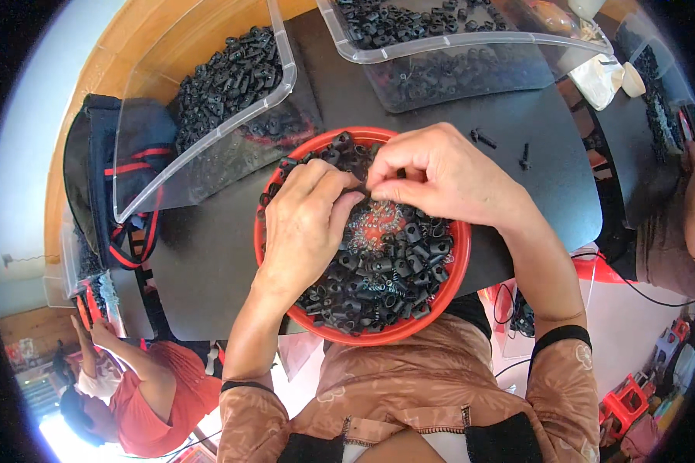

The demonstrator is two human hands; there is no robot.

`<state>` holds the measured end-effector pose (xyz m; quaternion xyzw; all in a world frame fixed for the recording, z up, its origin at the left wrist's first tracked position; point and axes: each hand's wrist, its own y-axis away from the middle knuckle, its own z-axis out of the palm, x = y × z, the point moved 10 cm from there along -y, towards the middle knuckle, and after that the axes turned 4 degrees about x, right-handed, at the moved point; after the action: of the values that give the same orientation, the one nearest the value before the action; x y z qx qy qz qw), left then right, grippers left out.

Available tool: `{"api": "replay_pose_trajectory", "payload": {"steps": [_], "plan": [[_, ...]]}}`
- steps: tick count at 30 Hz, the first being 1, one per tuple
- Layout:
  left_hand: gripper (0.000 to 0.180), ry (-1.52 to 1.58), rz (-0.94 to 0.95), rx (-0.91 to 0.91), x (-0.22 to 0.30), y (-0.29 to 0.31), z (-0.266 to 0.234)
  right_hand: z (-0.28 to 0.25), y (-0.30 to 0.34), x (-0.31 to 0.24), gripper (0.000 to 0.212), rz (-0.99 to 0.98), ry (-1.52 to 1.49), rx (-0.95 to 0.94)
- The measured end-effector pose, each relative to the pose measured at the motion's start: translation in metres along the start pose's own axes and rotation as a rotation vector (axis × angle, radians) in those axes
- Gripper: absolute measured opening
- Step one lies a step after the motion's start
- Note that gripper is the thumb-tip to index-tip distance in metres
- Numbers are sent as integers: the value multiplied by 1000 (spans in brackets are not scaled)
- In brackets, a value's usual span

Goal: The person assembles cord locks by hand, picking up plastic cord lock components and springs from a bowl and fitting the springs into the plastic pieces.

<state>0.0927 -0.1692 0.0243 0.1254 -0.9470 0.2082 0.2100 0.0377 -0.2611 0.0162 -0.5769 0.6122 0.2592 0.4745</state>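
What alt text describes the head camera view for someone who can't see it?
A person's left hand and right hand nearly meet over a red bowl of small black parts and coiled springs; what the fingers may hold is hidden. Beyond, clear bins of similar parts stand on a dark table; another person in red is at lower left.

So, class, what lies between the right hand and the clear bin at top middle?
In the head view, two small black parts lie on the dark table between the right hand and the bin, apart from each other.
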Motion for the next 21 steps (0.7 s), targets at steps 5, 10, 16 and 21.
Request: {"api": "replay_pose_trajectory", "payload": {"steps": [5, 10, 16, 21], "plan": [[17, 10, 48, 5, 6, 2, -3, 18, 9, -8, 6, -111, 181, -96], [16, 9, 16, -7, -1, 5, -1, 31, 14, -6, 10, -108, 467, -165], [12, 186, -133, 89, -18, 5, -12, 39, 17, -13, 14, -250, 669, -102], [13, 392, -320, 52, -29, 11, -8, 36, 15, -16, 14, -231, 636, -116]]}}
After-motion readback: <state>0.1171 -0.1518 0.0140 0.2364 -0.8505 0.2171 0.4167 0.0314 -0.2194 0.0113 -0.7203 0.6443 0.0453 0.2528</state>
